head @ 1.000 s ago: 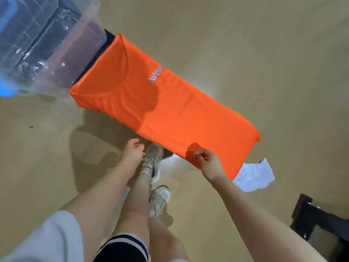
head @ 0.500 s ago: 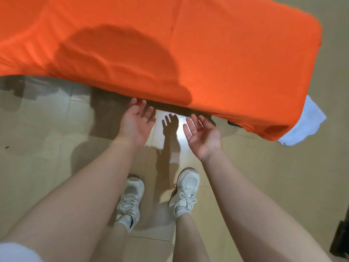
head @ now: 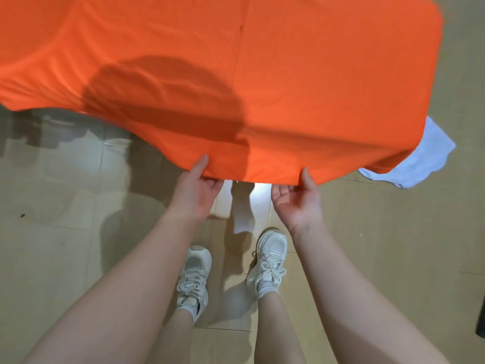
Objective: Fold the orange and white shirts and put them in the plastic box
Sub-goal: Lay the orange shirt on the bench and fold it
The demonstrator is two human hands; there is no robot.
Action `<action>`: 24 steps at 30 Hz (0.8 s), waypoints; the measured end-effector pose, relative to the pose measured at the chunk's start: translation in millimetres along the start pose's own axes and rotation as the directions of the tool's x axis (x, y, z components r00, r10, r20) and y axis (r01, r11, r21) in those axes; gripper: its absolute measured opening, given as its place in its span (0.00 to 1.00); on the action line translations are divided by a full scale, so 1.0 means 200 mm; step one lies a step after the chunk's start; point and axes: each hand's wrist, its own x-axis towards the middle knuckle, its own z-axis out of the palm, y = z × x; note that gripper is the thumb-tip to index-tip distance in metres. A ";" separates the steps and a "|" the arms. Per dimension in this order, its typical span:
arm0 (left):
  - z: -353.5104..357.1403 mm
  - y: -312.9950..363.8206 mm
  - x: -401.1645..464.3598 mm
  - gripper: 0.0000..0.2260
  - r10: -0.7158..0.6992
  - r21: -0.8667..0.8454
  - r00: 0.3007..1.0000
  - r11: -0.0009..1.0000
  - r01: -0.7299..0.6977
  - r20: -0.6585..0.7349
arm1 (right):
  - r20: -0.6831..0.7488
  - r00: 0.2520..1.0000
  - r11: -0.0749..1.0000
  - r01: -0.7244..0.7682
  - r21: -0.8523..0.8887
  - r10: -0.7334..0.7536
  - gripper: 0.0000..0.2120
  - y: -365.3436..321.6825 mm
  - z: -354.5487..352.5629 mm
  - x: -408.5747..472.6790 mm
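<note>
The orange shirt (head: 288,88) lies spread as a long folded strip across the top of the head view, its near edge lifted a little. My left hand (head: 195,191) pinches that near edge, thumb on top and fingers underneath. A short way to the right, my right hand (head: 298,199) grips the same edge in the same manner. The white shirt (head: 420,164) shows as a crumpled corner sticking out from under the orange shirt's right end. The plastic box is out of view.
My two white sneakers (head: 270,254) stand on the tan floor (head: 65,245) just below my hands. A dark object (head: 479,324) sits at the right edge.
Both hands were open and empty just under the shirt's edge half a second ago; now each has closed on the near edge. The view has moved closer over the shirt since one second ago.
</note>
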 end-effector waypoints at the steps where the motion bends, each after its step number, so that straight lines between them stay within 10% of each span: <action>1: 0.00 0.00 -0.05 0.03 0.006 -0.010 0.996 1.000 -0.007 -0.089 | -0.057 0.998 1.000 0.005 0.007 -0.004 0.07 -0.02 -0.01 -0.04; 6: 0.08 0.06 -0.37 0.03 0.071 0.036 0.898 0.997 -0.062 -0.435 | -0.216 0.976 0.999 0.043 0.029 -0.036 0.04 -0.16 -0.01 -0.32; 14: 0.57 0.33 -0.65 0.09 0.024 -0.174 0.834 0.974 -0.143 -0.551 | -0.310 0.926 0.967 0.160 -0.196 -0.216 0.12 -0.53 0.32 -0.61; 24: 0.95 0.57 -0.34 0.10 0.212 0.091 0.878 0.977 -0.191 -0.428 | 0.043 0.894 0.428 0.255 -0.867 -0.447 0.08 -0.74 0.60 -0.39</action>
